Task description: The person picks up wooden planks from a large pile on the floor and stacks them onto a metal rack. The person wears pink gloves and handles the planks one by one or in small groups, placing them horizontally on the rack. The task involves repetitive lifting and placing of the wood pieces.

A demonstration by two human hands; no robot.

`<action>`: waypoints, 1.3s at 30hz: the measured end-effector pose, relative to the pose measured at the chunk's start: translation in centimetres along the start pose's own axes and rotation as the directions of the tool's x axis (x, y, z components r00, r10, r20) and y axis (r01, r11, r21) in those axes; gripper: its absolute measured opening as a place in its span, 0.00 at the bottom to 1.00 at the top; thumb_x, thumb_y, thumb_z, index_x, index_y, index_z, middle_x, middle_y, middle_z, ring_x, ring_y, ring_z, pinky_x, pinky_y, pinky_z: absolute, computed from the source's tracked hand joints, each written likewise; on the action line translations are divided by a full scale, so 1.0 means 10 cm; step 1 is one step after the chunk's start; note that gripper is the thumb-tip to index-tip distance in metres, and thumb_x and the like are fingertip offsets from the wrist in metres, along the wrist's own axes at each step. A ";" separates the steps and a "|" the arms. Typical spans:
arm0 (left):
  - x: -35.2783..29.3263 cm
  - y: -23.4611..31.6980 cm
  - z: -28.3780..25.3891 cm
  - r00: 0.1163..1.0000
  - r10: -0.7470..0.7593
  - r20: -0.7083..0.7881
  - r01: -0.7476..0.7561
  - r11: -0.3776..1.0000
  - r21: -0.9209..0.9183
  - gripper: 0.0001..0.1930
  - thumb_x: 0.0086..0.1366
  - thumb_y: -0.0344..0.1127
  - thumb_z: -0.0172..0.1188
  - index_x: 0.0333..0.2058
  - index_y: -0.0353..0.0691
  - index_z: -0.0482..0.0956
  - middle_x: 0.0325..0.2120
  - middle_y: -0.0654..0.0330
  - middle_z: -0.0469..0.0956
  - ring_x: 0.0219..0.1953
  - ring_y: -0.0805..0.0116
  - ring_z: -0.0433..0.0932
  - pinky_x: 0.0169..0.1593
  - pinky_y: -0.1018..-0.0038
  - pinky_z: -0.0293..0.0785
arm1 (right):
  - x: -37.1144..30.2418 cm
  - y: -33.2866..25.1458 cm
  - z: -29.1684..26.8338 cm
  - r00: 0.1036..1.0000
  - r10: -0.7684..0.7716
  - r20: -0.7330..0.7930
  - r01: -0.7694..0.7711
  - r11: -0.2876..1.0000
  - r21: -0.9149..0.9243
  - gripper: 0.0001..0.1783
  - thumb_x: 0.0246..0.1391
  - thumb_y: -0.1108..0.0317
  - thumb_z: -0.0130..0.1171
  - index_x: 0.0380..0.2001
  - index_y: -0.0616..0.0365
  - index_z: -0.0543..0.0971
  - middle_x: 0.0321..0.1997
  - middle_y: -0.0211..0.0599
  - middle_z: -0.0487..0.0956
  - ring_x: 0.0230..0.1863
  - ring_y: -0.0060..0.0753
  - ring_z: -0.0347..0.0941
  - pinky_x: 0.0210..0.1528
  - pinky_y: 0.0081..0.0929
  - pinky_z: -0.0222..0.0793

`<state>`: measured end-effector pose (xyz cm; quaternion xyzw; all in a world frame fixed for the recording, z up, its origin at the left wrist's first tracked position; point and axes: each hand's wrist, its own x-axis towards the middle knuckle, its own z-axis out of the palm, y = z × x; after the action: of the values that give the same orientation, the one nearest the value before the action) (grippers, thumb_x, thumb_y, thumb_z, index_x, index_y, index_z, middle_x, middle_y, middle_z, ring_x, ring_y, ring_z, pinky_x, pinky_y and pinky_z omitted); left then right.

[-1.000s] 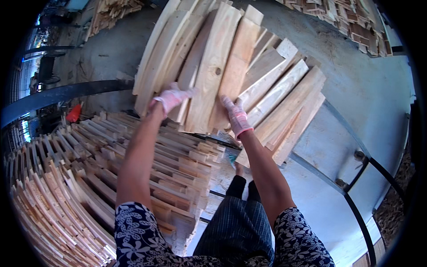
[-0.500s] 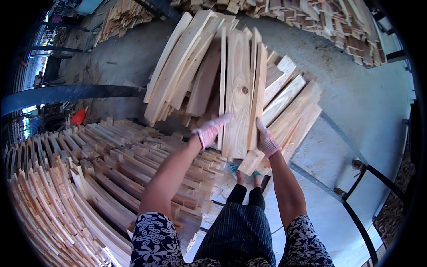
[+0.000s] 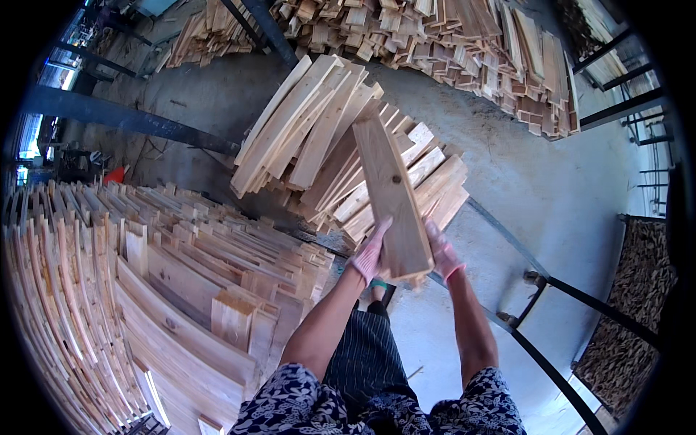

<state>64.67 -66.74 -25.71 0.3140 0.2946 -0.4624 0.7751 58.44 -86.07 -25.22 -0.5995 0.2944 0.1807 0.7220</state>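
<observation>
1. The concrete floor (image 3: 522,188) was pale grey, with dusty patches.
2. A big wood pile (image 3: 464,58) lay along the far side, its pieces jumbled.
3. A smaller pile (image 3: 217,32) sat to its left, beyond a dark post (image 3: 270,29).
4. A dark beam (image 3: 130,116) slanted across the left.
5. Just below it showed something red (image 3: 114,175), too small to tell.
6. On the right, two grey bars (image 3: 507,230) met black bars (image 3: 602,309).
7. A brown heap (image 3: 625,290) stood at far right.

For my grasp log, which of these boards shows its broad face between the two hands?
The long board with a dark knot near its middle, between the left hand and right hand; the fanned boards beyond it lie outside the grip.
</observation>
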 end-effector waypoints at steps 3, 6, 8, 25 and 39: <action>-0.81 -0.36 -0.10 0.992 -0.120 -0.032 0.119 0.993 -0.015 0.40 0.66 0.65 0.60 0.66 0.43 0.66 0.56 0.56 0.78 0.53 0.63 0.80 0.54 0.61 0.82 | -0.79 0.08 0.16 0.997 0.073 -0.008 -0.073 0.988 -0.137 0.49 0.65 0.30 0.47 0.71 0.64 0.61 0.63 0.48 0.75 0.64 0.38 0.71 0.67 0.32 0.65; -1.33 -0.84 -0.30 0.982 -0.174 0.070 0.184 0.966 -0.182 0.43 0.63 0.66 0.63 0.67 0.43 0.66 0.57 0.55 0.78 0.56 0.60 0.80 0.59 0.59 0.80 | -1.19 0.44 0.25 0.981 0.192 -0.009 -0.192 0.979 -0.063 0.50 0.65 0.32 0.50 0.72 0.65 0.60 0.65 0.47 0.73 0.65 0.38 0.71 0.68 0.31 0.64; -1.38 -1.13 -0.46 0.965 -0.258 -0.046 0.240 0.941 -0.240 0.39 0.64 0.60 0.66 0.66 0.44 0.67 0.58 0.53 0.77 0.57 0.57 0.79 0.62 0.54 0.77 | -1.27 0.24 0.34 0.941 0.289 0.175 -0.328 0.908 0.261 0.45 0.66 0.35 0.52 0.70 0.63 0.64 0.66 0.45 0.73 0.65 0.34 0.71 0.68 0.30 0.65; -2.42 -1.02 0.24 0.963 0.268 0.020 -0.268 0.961 0.069 0.40 0.67 0.50 0.68 0.68 0.38 0.60 0.58 0.56 0.74 0.62 0.66 0.74 0.66 0.68 0.71 | -1.53 -0.29 0.62 0.877 0.112 0.466 -0.327 0.852 0.409 0.43 0.65 0.34 0.52 0.68 0.58 0.68 0.62 0.41 0.77 0.61 0.40 0.74 0.64 0.42 0.72; -4.61 -0.98 -0.39 0.326 0.944 -0.047 -0.940 0.329 0.090 0.45 0.67 0.48 0.67 0.73 0.37 0.53 0.66 0.53 0.67 0.68 0.62 0.64 0.70 0.65 0.62 | -2.81 -1.29 3.20 0.537 0.043 0.842 -0.077 0.997 -0.002 0.38 0.71 0.38 0.45 0.71 0.54 0.62 0.67 0.38 0.72 0.63 0.38 0.72 0.66 0.40 0.71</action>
<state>36.78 -42.92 4.19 0.4648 0.0827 0.0797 0.8779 51.65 -55.21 6.01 -0.4160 -0.0647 0.4655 0.7785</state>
